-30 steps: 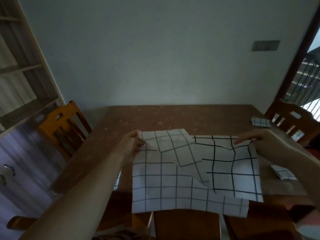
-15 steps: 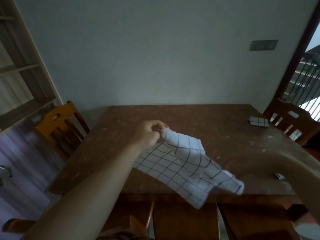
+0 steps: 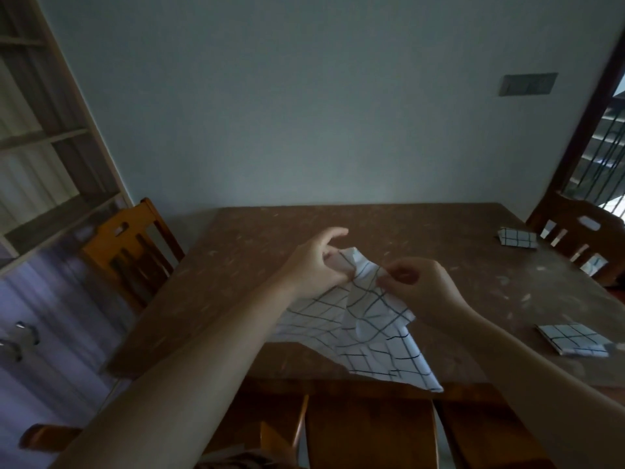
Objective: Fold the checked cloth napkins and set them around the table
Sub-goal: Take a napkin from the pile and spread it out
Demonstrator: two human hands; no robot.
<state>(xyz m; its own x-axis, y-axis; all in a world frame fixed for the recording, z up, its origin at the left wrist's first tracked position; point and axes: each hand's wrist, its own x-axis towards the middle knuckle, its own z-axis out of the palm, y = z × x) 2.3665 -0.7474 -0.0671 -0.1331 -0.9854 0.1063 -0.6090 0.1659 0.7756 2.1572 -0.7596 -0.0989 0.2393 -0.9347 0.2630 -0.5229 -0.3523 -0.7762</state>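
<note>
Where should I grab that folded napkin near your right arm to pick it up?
Pinch the folded napkin at its near-left edge, coming from above on your side. It lies flat on the table, so slip a thumb under that edge; nothing blocks it there.

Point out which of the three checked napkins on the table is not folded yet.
The loose napkin near the front edge, held up by the left hand and right hand. The other two lie folded flat on the right side of the table.

home dining room, wooden table (image 3: 389,228), chairs (image 3: 132,245)
</note>
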